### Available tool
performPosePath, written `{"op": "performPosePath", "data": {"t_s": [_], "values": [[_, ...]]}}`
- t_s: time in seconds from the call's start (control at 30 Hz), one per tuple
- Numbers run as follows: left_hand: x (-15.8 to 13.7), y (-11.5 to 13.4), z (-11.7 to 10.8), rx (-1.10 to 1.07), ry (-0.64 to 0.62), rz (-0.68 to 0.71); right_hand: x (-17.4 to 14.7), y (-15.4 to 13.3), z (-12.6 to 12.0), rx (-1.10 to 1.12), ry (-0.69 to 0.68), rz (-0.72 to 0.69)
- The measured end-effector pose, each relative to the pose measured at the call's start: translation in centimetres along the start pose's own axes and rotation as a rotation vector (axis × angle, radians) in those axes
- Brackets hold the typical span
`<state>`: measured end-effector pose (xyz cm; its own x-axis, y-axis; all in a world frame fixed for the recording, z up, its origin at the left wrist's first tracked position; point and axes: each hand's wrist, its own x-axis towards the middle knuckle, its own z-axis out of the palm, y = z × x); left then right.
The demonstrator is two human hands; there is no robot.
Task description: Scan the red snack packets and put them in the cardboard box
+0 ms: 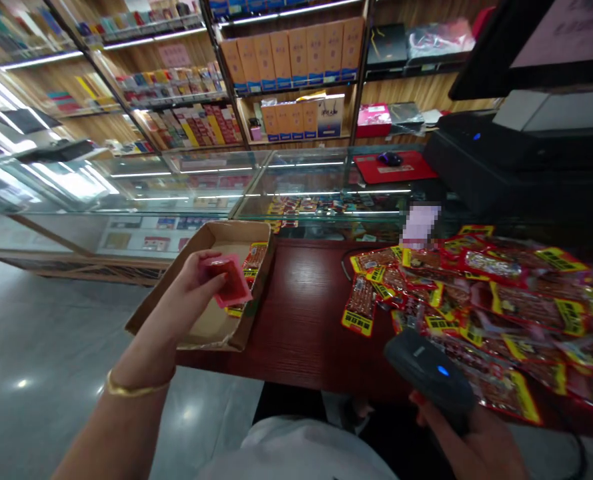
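Note:
My left hand [201, 283] pinches a small reddish snack packet [233, 283] above an open cardboard box [209, 337]. Inside the box, along its right wall, lie a few red and yellow snack packets [256, 257]. At the lower right, my right hand [469, 433] is wrapped round a dark barcode scanner [429, 370] with a blue light lit on top. Just beyond the scanner spreads a big pile of similar snack packets [476, 287], red with yellow ends. One packet [360, 303] sits at the pile's left edge.
The dark red wooden counter [301, 320] carries the box and pile. Behind it runs a glass display case [321, 173] with a red mouse pad [396, 168] on top. A black machine [521, 160] and a monitor [536, 47] stand at the right. Stocked shelves [296, 80] line the wall.

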<state>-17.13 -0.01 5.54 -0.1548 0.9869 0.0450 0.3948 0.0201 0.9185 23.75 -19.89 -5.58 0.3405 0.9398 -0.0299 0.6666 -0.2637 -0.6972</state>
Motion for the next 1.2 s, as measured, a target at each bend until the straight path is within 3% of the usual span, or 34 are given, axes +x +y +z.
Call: {"op": "performPosePath", "data": {"t_s": [0.07, 0.17, 0.27, 0.33, 0.43, 0.53, 0.7, 0.77, 1.2], "values": [[-2.1, 1.7, 4.1, -0.32, -0.154, -0.04, 0.0, -1.0, 0.1, 0.059, 0.005, 0.025], [-4.5, 2.0, 11.7, -0.584, -0.397, -0.255, -0.2, -2.4, 0.0, 0.12, 0.013, 0.003], [-5.7, 0.3, 17.6, -0.734, -0.491, -0.393, -0.6, -3.1, -0.4, 0.148, 0.0, -0.042], [-6.0, -0.9, 19.6, -0.785, -0.527, -0.425, -1.0, -3.2, -0.6, 0.137, -0.01, -0.052], [-6.1, -2.1, 20.2, -0.848, -0.525, -0.476, -1.6, -3.0, -0.8, 0.109, -0.014, -0.045], [-5.6, -2.4, 19.6, -0.95, -0.558, -0.632, -2.0, -2.7, -0.7, 0.101, -0.026, -0.032], [-5.2, -2.3, 18.3, -1.075, -0.784, -0.798, -2.1, -2.6, -0.4, 0.1, -0.149, -0.116], [-5.3, -2.4, 18.0, -1.108, -0.82, -0.784, -2.1, -2.9, -0.3, 0.112, -0.175, -0.132], [-6.3, -2.9, 17.2, -1.161, -0.747, -0.651, -3.0, -4.5, 0.2, 0.159, -0.162, -0.064]]}}
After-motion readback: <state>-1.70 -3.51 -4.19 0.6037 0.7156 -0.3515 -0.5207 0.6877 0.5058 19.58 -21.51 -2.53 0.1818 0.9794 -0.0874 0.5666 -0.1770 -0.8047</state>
